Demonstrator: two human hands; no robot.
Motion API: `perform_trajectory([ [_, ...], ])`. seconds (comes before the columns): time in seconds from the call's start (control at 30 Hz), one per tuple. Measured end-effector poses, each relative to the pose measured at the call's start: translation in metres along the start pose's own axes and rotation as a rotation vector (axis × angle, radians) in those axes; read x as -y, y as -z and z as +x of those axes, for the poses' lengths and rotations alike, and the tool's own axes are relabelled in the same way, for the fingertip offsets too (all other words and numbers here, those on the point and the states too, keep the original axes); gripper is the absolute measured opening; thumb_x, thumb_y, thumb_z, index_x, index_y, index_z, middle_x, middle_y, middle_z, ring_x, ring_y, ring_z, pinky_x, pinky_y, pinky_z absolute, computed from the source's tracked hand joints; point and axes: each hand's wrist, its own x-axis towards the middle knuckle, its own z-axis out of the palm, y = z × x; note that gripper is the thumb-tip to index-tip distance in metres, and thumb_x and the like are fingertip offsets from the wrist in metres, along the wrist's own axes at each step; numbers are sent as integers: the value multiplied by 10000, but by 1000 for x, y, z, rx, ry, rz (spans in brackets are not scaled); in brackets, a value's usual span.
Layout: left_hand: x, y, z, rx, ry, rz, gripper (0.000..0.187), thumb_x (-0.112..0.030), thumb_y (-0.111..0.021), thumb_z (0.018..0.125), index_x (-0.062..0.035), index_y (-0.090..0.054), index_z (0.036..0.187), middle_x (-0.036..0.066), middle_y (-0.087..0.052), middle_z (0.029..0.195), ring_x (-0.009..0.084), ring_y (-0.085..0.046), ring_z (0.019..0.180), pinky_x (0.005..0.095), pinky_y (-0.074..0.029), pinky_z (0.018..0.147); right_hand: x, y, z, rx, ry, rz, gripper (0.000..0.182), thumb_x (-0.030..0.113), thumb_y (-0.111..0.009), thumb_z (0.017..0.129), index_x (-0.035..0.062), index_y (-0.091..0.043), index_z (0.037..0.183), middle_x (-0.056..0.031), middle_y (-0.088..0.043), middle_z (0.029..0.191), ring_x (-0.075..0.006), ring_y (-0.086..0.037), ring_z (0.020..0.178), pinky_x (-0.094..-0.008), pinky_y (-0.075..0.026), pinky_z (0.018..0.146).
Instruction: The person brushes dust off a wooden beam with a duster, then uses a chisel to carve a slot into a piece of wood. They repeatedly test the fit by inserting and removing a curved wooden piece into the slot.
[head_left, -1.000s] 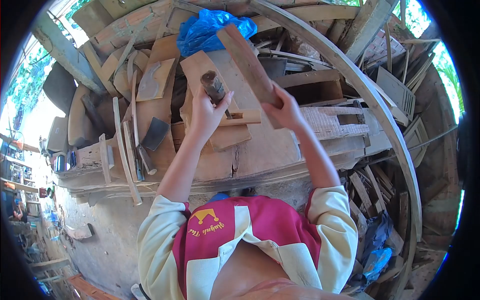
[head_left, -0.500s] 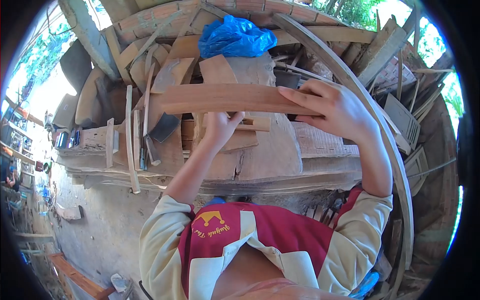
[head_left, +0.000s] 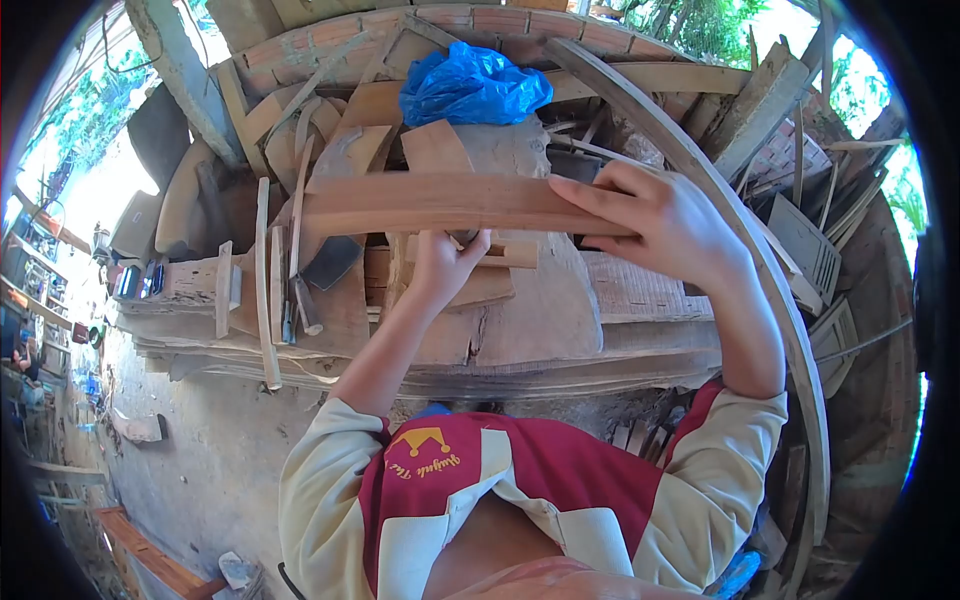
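Note:
A long, slightly curved wooden board (head_left: 400,204) is held level above the workbench, a little blurred at its left part. My right hand (head_left: 665,215) grips its right end, with fingers on the upper face and the thumb below. My left hand (head_left: 448,262) is closed at the board's near edge around the middle, its fingertips hidden behind the wood. A small dark patch shows between that thumb and fingers; I cannot make out what it is. Under the board lie a flat wooden piece (head_left: 437,147) and a narrow wooden strip (head_left: 515,254).
The bench is a stack of thick slabs (head_left: 545,325). A blue plastic bag (head_left: 475,85) sits at its back. Thin sticks (head_left: 263,290) and a hammer-like tool (head_left: 305,308) lie on the left. A long curved beam (head_left: 720,190) arches along the right side, beside scrap wood.
The board has shifted slightly to the left and tilted a little. Both hands remain at it, nearly in the same places. The whole view has dipped slightly.

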Motion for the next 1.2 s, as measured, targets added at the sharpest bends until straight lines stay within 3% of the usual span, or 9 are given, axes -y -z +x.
perform_trajectory([
  [0.1, -5, 4, 4, 131, 103, 33, 173, -32, -638, 711, -6, -539, 850, 72, -559, 756, 171, -537, 684, 284, -430, 626, -5, 5, 1, -3, 14, -62, 612, 144, -707, 640, 241, -500, 1208, -43, -525, 850, -205, -547, 687, -318, -460, 599],
  [0.23, 5, -2, -1, -20, 3, 9, 159, -26, -654, 722, -12, -528, 819, 24, -570, 706, 103, -530, 625, 238, -428, 598, -4, 4, 4, -243, 98, 125, 648, 167, -687, 657, 278, -444, 1247, -57, -470, 793, -222, -536, 666, -343, -451, 577],
  [0.33, 5, 1, -4, 7, -35, 84, 180, -20, -657, 718, -23, -514, 827, 22, -554, 701, 101, -523, 624, 239, -428, 597, -10, -1, 6, 24, 32, -18, 658, 140, -678, 662, 259, -432, 1261, -58, -481, 809, -229, -526, 657, -352, -447, 592],
  [0.53, 6, 2, -3, 18, 46, 25, 231, -63, -678, 692, -23, -506, 841, 87, -543, 779, 194, -536, 711, 290, -433, 651, -6, 6, 7, -226, 86, 159, 633, 152, -696, 670, 237, -453, 1249, -61, -525, 854, -221, -543, 697, -331, -456, 599],
  [0.63, 2, 4, -8, 58, 32, 41, 230, -60, -680, 690, -25, -508, 840, 88, -543, 794, 198, -536, 730, 291, -431, 663, -15, -12, 8, 20, 26, -86, 649, 150, -675, 673, 244, -427, 1265, -69, -486, 822, -236, -538, 683, -350, -453, 604],
  [0.9, 10, 4, -5, -4, -10, 11, 226, -47, -669, 694, -31, -514, 857, 83, -547, 792, 196, -533, 723, 288, -423, 657, -7, -11, 4, -102, 106, 49, 596, 140, -674, 688, 178, -463, 1244, -69, -517, 829, -218, -550, 692, -316, -467, 596],
  [0.97, 9, 9, -3, 164, 17, 59, 239, -37, -664, 696, -29, -531, 894, 79, -564, 810, 189, -541, 737, 293, -426, 653, -5, -3, 7, -82, 165, -251, 580, 113, -679, 671, 157, -494, 1219, -62, -514, 802, -202, -535, 670, -307, -463, 578],
  [1.1, 17, 0, -6, 5, 0, 25, 238, -28, -657, 702, -26, -552, 916, 78, -587, 835, 171, -555, 738, 285, -432, 638, 4, 6, 8, -364, 214, -52, 518, 128, -662, 669, 203, -540, 1167, -48, -518, 802, -192, -548, 681, -306, -474, 568],
  [1.2, 17, 0, -6, 48, -41, 14, 206, -32, -658, 705, -22, -552, 881, 75, -595, 845, 151, -560, 734, 270, -433, 623, 3, -13, 9, -128, 232, -296, 551, 129, -663, 666, 231, -520, 1188, -46, -517, 803, -193, -549, 686, -307, -475, 578],
])
